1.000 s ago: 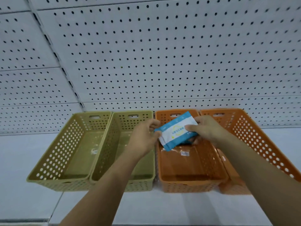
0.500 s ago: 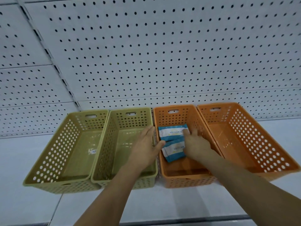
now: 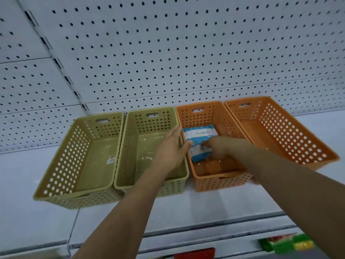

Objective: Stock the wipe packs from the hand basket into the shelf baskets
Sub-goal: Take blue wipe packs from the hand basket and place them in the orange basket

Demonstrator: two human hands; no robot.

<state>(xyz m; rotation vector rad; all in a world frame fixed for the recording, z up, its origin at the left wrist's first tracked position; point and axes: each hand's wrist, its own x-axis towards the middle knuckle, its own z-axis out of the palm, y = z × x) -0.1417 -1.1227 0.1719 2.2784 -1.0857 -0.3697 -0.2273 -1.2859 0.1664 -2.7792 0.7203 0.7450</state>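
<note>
Two blue-and-white wipe packs lie in the left orange basket (image 3: 220, 178): one wipe pack (image 3: 198, 133) towards the back, a second wipe pack (image 3: 198, 153) in front of it. My right hand (image 3: 222, 146) reaches into this basket, its fingers resting on the front pack. My left hand (image 3: 172, 148) lies flat over the wall between the right green basket (image 3: 130, 139) and the orange one, thumb touching the front pack. The hand basket is out of view.
Four perforated baskets stand side by side on a white shelf: a left green basket (image 3: 61, 165) and a right orange basket (image 3: 291, 135) at the ends. White pegboard (image 3: 168, 53) rises behind. Coloured goods (image 3: 287, 243) show on the shelf below, at lower right.
A second ago both hands held one pack above the orange basket. It now lies inside, in front of another pack, with my right hand still on it. The view has tilted down.
</note>
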